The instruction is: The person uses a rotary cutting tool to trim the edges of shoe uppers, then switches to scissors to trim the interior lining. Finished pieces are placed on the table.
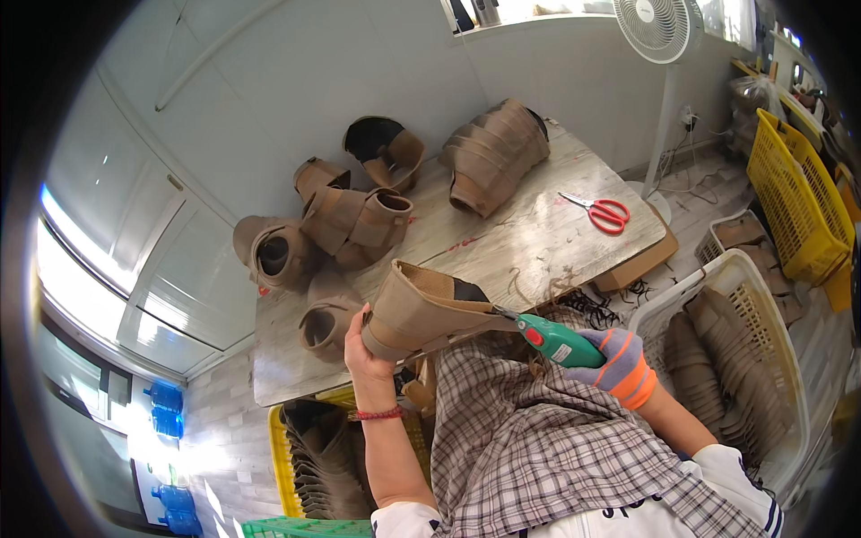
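My left hand [363, 351], bare with a red bracelet at the wrist, grips the side of a brown boot upper [417, 314] above the near edge of the table. The upper's open top faces up and shows a tan and black lining. My right hand [626, 368], in a grey and orange work glove, is closed around a green electric cutter [560, 341] with a red button. The cutter's narrow dark tip points left and meets the right end of the upper; whether it touches the material is too small to tell. Red-handled scissors [599, 213] lie on the table to the right.
On the worn wooden table [529, 242] sit several brown uppers [359, 220] and a bundled stack [496, 157]. Scraps hang at its near edge. A white basket [803, 394] of uppers stands right, a yellow crate [280, 462] below left. A fan [659, 27] and yellow crates [794, 193] stand farther right.
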Demonstrator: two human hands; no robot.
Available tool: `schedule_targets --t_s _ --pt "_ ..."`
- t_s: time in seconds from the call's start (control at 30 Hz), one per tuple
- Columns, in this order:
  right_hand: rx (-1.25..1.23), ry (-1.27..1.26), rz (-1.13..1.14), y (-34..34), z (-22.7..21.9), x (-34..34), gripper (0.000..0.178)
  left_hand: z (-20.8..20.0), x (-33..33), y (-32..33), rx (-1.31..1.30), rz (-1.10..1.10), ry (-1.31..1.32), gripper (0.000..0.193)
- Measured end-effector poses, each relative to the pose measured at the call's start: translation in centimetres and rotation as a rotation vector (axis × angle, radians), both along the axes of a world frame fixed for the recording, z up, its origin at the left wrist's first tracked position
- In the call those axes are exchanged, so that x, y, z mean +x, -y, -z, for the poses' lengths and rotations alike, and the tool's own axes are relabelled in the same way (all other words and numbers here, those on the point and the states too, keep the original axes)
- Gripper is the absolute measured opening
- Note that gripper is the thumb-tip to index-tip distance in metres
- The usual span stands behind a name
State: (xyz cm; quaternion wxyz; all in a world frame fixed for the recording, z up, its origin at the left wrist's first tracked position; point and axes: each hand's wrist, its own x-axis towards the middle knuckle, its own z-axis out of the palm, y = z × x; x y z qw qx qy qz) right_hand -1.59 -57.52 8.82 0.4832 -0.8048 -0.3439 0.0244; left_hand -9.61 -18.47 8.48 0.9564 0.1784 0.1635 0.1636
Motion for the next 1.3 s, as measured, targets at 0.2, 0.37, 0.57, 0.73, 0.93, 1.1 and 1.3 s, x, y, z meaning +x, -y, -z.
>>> schedule_targets --t_s 0.2,0.37,0.57,0.73,0.93,1.1,1.3 --pt "-0.058 0.152 -0.021 -0.3 -1.0 -0.1 0.052 0.5 0.5 1.1 -0.019 0.047 0.022 0.031" --pt "0.0 0.16 -0.019 -1.1 -1.4 -0.3 0.051 -0.3 0.7 3.5 0.005 0.023 0.031 0.031" --pt "0.1 -0.07 -0.001 -2.3 -0.8 -0.3 0.055 -3.0 1.0 7.2 0.127 -0.008 0.108 0.033" --pt "0.194 -0.443 0.029 -3.1 -1.1 -0.2 0.057 -3.5 1.2 9.3 0.43 -0.081 0.135 0.035" --pt "0.161 -0.275 0.064 -1.2 -0.2 1.8 0.056 -5.0 1.3 5.3 0.271 -0.001 0.186 0.034" --pt "0.003 0.091 0.0 -0.2 -0.7 2.3 0.054 -5.3 1.9 3.4 0.113 0.097 0.132 0.033" --pt "0.012 0.019 -0.094 -0.9 -2.7 1.2 0.054 -3.7 2.6 4.0 0.11 0.078 0.097 0.034"
